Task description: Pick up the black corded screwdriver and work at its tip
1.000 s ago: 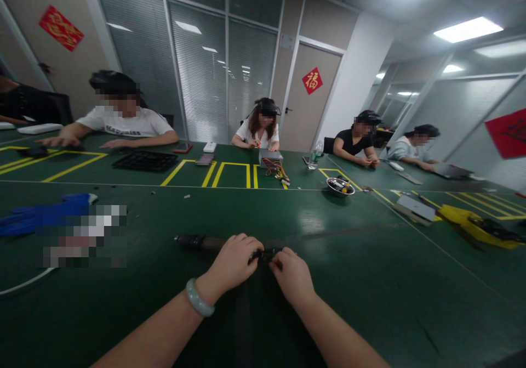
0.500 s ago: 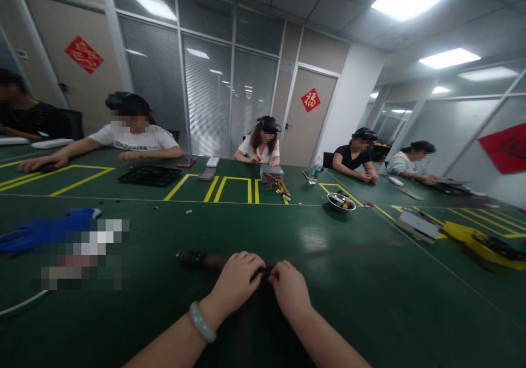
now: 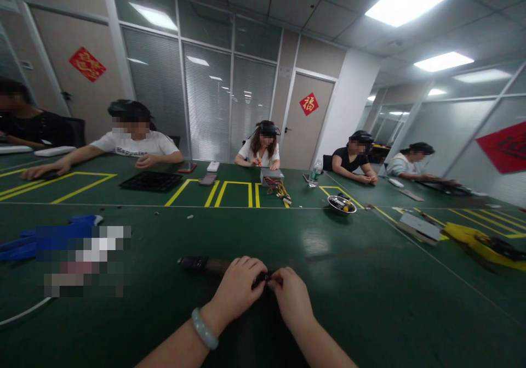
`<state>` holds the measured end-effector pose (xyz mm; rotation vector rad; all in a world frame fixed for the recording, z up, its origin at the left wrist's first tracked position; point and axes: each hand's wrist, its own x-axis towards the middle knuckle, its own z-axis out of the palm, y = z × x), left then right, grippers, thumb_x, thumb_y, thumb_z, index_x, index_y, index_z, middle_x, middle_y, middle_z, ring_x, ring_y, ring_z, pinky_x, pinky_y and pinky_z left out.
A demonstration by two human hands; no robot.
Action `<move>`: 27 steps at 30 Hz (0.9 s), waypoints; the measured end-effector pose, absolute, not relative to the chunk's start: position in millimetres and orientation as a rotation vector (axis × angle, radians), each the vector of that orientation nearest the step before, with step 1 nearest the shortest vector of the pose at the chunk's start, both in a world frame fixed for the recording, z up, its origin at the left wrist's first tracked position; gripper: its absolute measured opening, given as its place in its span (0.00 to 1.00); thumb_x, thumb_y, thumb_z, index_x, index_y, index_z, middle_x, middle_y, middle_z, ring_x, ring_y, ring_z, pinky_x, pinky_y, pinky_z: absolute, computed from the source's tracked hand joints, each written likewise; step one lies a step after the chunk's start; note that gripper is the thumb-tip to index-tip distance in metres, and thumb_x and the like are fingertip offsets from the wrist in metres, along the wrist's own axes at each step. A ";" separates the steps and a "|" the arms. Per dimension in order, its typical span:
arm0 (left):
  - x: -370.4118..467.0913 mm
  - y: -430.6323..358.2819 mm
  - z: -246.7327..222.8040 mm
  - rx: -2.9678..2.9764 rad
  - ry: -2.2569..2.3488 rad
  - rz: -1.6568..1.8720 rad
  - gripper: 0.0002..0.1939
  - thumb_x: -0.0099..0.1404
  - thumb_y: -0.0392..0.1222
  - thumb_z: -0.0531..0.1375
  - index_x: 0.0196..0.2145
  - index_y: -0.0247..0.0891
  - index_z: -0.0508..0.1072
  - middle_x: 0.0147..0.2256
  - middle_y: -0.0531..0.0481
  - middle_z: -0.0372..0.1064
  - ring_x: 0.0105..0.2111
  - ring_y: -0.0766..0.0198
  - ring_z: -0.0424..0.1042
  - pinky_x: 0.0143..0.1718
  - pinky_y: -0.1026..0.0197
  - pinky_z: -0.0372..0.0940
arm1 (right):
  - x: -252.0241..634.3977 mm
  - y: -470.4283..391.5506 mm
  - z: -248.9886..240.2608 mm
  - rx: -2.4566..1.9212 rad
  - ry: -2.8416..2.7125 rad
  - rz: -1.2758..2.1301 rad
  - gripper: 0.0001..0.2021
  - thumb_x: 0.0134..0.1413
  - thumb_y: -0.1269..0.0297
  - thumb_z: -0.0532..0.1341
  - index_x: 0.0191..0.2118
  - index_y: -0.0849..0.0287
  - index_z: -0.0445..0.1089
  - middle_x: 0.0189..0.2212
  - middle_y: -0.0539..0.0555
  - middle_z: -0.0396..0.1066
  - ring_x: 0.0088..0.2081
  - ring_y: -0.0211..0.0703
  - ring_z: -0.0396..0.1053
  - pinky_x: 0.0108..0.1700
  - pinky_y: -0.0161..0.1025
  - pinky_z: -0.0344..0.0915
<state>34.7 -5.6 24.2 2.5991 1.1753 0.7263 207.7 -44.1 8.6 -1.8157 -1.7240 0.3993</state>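
A long dark tool (image 3: pixel 205 264) with a narrow metal tip at its left end lies across the green table (image 3: pixel 353 313). My left hand (image 3: pixel 240 283), with a pale bangle (image 3: pixel 204 328) on the wrist, is wrapped round the tool's right part. My right hand (image 3: pixel 290 291) pinches at its right end, close to the left fingertips. A small round piece shows between the two hands; whether the right fingers hold it or a part of the tool is too small to tell.
A blue glove (image 3: pixel 61 233) and a blurred patch lie at left. Farther off are a black tray (image 3: pixel 151 181), a metal box (image 3: pixel 272 177) with wires, a bottle (image 3: pixel 315 174), a metal bowl (image 3: pixel 342 204) and a yellow item (image 3: pixel 485 244). Several people sit across the table.
The view has tilted up slightly. My hands stay at the tool, and the small round piece between them shows more clearly. A person at the left has raised one hand a little.
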 end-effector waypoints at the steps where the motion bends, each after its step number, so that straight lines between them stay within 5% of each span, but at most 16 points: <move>1: 34.6 -5.6 24.4 2.597 1.170 0.728 0.11 0.63 0.38 0.59 0.44 0.46 0.70 0.45 0.54 0.70 0.46 0.59 0.65 0.48 0.55 0.56 | 207.4 -44.5 9.1 -1.819 -1.721 0.400 0.06 0.53 0.69 0.58 0.33 0.53 0.72 0.35 0.49 0.71 0.37 0.40 0.69 0.40 0.34 0.59; 20: 35.7 -6.0 21.2 2.625 1.173 0.680 0.15 0.60 0.33 0.57 0.45 0.45 0.70 0.46 0.51 0.69 0.48 0.56 0.65 0.53 0.51 0.56 | 198.7 -37.6 4.7 -1.866 -1.752 0.329 0.06 0.54 0.71 0.57 0.31 0.55 0.69 0.33 0.47 0.69 0.34 0.37 0.67 0.37 0.33 0.56; 27: 31.1 -3.0 17.9 2.745 1.091 0.712 0.29 0.58 0.37 0.60 0.58 0.49 0.63 0.59 0.50 0.61 0.61 0.54 0.57 0.66 0.41 0.36 | 198.1 -36.9 11.2 -1.850 -1.879 0.225 0.08 0.55 0.73 0.55 0.30 0.56 0.69 0.33 0.49 0.70 0.35 0.38 0.68 0.38 0.34 0.56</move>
